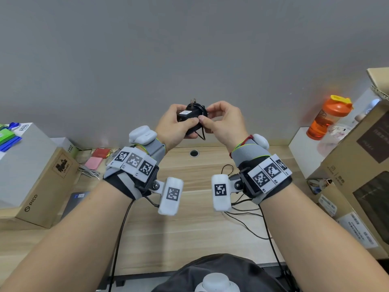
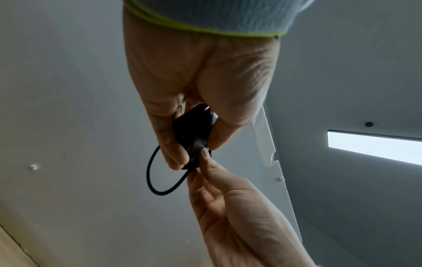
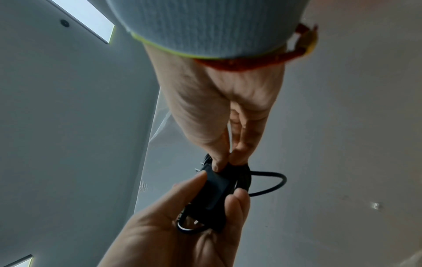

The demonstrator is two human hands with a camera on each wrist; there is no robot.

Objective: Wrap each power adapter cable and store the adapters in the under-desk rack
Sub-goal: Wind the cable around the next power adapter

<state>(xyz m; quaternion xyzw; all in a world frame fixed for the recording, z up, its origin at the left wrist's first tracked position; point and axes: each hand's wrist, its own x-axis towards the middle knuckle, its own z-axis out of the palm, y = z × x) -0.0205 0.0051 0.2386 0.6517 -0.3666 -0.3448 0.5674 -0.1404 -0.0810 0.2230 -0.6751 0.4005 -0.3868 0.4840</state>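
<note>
Right, mid-wrap: my left hand [image 1: 174,123] grips the adapter [image 1: 188,114], right hand [image 1: 223,121] pinches the cable [image 2: 150,173] beside those fingers. Next: tuck the loose loop.

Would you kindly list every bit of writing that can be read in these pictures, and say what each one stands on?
"PICO": side of the cardboard box at left.
"UN 3481": black sticker on that same box.
White label on the power adapter: too small to read.
Print on the brown box at right and its white stickers: blurred, unreadable.
Square black-and-white codes on the wrist bands: patterns, no words.
</note>
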